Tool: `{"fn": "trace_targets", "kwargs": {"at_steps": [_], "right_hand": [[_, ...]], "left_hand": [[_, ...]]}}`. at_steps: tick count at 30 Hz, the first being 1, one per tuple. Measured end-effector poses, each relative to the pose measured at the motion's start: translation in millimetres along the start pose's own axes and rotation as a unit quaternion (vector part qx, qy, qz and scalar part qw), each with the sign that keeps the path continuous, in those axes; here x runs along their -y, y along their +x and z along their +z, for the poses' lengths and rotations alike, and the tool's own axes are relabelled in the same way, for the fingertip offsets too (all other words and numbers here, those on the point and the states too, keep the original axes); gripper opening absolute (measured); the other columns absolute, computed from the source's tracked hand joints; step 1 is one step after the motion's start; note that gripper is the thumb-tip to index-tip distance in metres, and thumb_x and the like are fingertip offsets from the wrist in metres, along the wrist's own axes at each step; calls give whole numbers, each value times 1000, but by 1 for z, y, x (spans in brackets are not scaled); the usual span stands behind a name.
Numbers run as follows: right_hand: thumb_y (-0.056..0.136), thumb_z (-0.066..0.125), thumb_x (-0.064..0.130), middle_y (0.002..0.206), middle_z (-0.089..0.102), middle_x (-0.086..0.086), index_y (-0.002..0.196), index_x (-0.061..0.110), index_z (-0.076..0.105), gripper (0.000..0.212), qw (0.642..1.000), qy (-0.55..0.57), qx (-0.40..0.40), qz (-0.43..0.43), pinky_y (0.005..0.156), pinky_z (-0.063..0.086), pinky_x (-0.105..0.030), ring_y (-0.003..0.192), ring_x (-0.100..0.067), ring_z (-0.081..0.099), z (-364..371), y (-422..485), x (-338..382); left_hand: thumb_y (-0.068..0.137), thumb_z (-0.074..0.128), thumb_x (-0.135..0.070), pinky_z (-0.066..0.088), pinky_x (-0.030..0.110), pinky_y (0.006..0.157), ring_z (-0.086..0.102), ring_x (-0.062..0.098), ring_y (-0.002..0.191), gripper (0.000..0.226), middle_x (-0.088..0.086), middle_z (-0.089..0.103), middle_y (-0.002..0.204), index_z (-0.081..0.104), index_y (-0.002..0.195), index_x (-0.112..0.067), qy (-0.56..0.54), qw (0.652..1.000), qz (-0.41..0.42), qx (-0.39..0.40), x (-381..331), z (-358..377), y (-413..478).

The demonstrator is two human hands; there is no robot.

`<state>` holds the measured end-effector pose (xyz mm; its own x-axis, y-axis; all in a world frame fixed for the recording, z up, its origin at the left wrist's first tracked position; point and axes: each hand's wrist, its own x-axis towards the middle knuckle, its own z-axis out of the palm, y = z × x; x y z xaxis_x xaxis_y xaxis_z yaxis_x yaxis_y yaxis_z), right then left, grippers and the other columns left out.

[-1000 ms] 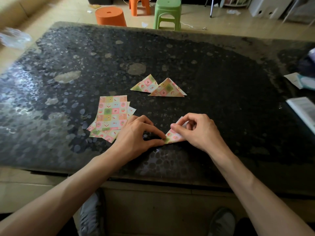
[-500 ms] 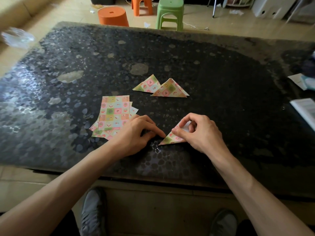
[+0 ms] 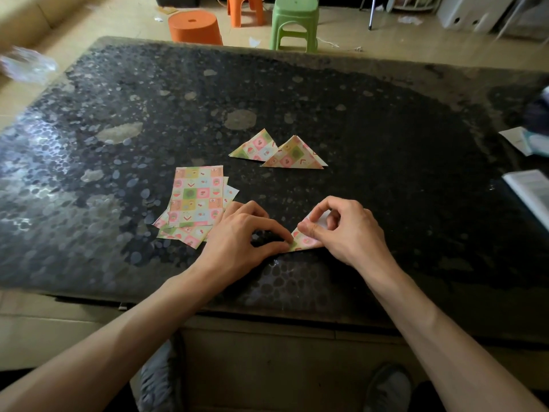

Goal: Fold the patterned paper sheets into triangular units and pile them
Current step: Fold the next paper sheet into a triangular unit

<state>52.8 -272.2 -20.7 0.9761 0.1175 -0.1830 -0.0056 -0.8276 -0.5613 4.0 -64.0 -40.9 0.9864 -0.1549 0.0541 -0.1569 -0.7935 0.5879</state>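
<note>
A half-folded patterned sheet [image 3: 303, 240] lies on the dark table [image 3: 386, 138] near its front edge, shaped as a small triangle. My right hand [image 3: 341, 230] pinches its right part with thumb and forefinger, and a white flap shows under the fingers. My left hand [image 3: 240, 236] pinches the triangle's left tip between thumb and forefinger. A loose stack of flat patterned sheets [image 3: 196, 200] lies just left of my left hand. Two finished triangular units [image 3: 255, 147] [image 3: 294, 156] lie side by side further back, their edges touching.
An open booklet [image 3: 531, 188] and some papers [image 3: 520, 139] sit at the table's right edge. Beyond the far edge stand two orange stools [image 3: 194, 26] and a green stool [image 3: 294, 22]. Crumpled clear plastic [image 3: 25, 65] lies off the left side.
My left hand has closed back onto the left tip of the triangle. My right hand keeps its pinch and the paper has barely shifted.
</note>
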Motion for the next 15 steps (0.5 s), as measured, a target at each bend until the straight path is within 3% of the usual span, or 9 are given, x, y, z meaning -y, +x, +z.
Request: {"fn": "trace_targets", "kwargs": {"at_steps": [8,15], "right_hand": [[84,83,44,76,64,7,92,33,72,18,998,60,23,-9,61,42,-26,65,-8,55,-7,5,-8],[83,84,42,76,65,6,89,33,72,16,998,56,17,0,61,43,-28,66,-9,56,-4,6,-8]], "left_hand": [[78,68,-65,32,17,81,44,7,106,21,-23,50,101,73,98,-58,3,1000,-10,7,0,0,1],[81,74,-56,40,28,88,43,8,107,18,-23,50,101,74,99,-56,-18,1000,-11,19,-1,-3,1]]}}
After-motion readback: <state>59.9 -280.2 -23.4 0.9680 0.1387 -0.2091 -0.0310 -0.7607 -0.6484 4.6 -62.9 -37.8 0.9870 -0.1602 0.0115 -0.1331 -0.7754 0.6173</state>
